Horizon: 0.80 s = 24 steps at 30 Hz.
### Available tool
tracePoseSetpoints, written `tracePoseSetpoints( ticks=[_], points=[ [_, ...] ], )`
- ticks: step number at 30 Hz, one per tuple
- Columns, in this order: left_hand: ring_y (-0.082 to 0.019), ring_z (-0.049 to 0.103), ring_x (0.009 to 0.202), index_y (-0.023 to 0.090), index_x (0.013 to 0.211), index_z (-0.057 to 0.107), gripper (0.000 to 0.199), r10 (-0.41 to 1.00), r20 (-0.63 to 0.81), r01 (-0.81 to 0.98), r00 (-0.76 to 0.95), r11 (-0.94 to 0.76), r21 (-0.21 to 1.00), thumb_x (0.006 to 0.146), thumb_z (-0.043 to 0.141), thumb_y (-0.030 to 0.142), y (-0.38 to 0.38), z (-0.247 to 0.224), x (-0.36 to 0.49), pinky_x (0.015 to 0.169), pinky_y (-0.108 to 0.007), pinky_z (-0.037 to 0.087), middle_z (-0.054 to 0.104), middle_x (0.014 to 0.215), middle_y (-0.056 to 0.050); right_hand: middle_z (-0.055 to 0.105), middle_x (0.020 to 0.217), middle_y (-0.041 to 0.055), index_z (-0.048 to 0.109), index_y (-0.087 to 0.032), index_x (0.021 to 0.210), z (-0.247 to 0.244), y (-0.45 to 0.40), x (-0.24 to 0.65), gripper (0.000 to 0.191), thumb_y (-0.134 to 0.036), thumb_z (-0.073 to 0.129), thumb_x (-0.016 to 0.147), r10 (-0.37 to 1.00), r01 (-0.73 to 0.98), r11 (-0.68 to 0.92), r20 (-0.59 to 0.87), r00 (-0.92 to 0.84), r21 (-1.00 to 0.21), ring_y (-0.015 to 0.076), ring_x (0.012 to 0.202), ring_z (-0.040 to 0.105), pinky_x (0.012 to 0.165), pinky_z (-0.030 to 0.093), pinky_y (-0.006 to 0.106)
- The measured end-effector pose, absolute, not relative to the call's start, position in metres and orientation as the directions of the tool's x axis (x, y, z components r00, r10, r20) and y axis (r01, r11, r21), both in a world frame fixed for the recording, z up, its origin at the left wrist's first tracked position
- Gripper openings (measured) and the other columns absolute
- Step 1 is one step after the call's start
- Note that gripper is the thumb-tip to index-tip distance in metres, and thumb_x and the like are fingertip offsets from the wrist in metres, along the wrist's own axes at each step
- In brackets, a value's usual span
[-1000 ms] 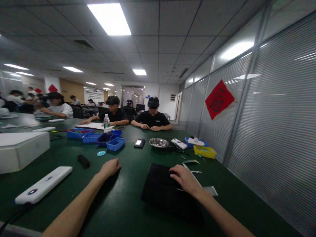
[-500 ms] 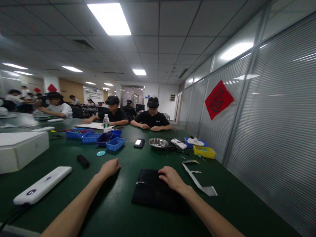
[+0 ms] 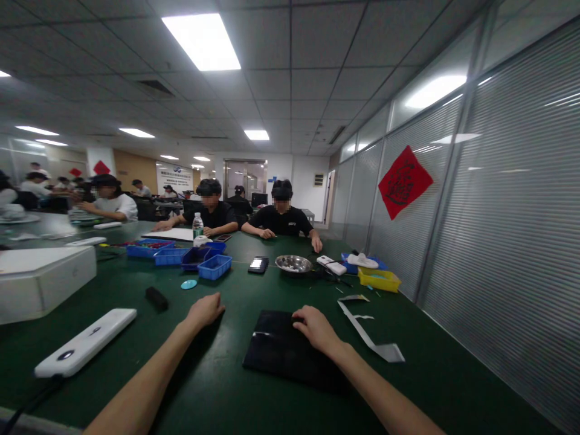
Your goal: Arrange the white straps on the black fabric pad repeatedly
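My left hand (image 3: 206, 309) rests on the green tabletop (image 3: 217, 374), its fingers curled in and nothing showing in them. To its right lies a flat, black, slightly shiny square piece (image 3: 276, 353), a pouch or sheet by its look. Over the upper right part of this piece sits my right hand (image 3: 312, 326), with thumb and fingers bent together. Whatever may be under those fingertips is dark against the black surface, and I cannot make it out. My right wrist and forearm cover the black piece's right side.
At left are a white power bank (image 3: 88, 343), a small black block (image 3: 156, 298) and a white box (image 3: 49, 278). Blue bins (image 3: 215, 267), a phone (image 3: 258, 264), a steel bowl (image 3: 293, 264) and a yellow tray (image 3: 379, 280) stand farther off. Torn silvery strips (image 3: 369, 332) lie right.
The view has shifted slightly. My hands keep nearly the same places and poses. The person opposite has moved one hand out toward the bowl's side.
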<state>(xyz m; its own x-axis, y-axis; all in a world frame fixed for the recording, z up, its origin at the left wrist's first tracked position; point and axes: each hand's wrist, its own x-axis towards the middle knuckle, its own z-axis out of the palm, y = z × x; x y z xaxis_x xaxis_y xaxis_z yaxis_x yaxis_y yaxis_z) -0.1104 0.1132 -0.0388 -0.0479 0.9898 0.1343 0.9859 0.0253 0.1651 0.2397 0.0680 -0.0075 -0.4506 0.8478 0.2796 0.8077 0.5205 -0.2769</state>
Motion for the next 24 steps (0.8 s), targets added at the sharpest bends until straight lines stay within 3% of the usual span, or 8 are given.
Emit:
tracePoseSetpoints(
  ticks=[18, 22, 24],
  points=[
    [-0.023, 0.064, 0.090, 0.021, 0.089, 0.055, 0.019, 0.991, 0.124, 0.990, -0.040, 0.022, 0.143, 0.084, 0.049, 0.038, 0.108, -0.033, -0.107, 0.069, -0.029, 0.046, 0.068, 0.101, -0.010, 0.065, 0.099, 0.0069, 0.067, -0.021, 0.108, -0.001, 0.066, 0.241, 0.029, -0.030, 0.054, 0.085, 0.840, 0.769, 0.540, 0.286, -0.462, -0.342, 0.0199, 0.092, 0.058, 0.082, 0.042, 0.028],
    [-0.023, 0.065, 0.090, 0.020, 0.090, 0.056, 0.020, 0.991, 0.133, 0.991, -0.034, 0.016, 0.136, 0.085, 0.048, 0.038, 0.106, -0.032, -0.107, 0.071, -0.029, 0.046, 0.068, 0.099, -0.010, 0.063, 0.099, 0.0071, 0.062, -0.018, 0.105, 0.014, 0.058, 0.258, 0.029, -0.035, 0.056, 0.082, 0.874, 0.794, 0.467, 0.341, -0.346, -0.389, 0.0185, 0.085, 0.059, 0.075, 0.044, 0.027],
    [-0.023, 0.064, 0.092, 0.020, 0.091, 0.056, 0.021, 0.989, 0.144, 0.990, -0.038, 0.018, 0.138, 0.085, 0.048, 0.038, 0.104, -0.031, -0.107, 0.073, -0.029, 0.046, 0.068, 0.100, -0.010, 0.063, 0.094, 0.0074, 0.061, -0.019, 0.094, 0.020, 0.051, 0.278, 0.022, -0.035, 0.057, 0.080, 0.891, 0.866, 0.389, 0.366, -0.268, -0.314, 0.0206, 0.084, 0.058, 0.073, 0.044, 0.030]
  ],
)
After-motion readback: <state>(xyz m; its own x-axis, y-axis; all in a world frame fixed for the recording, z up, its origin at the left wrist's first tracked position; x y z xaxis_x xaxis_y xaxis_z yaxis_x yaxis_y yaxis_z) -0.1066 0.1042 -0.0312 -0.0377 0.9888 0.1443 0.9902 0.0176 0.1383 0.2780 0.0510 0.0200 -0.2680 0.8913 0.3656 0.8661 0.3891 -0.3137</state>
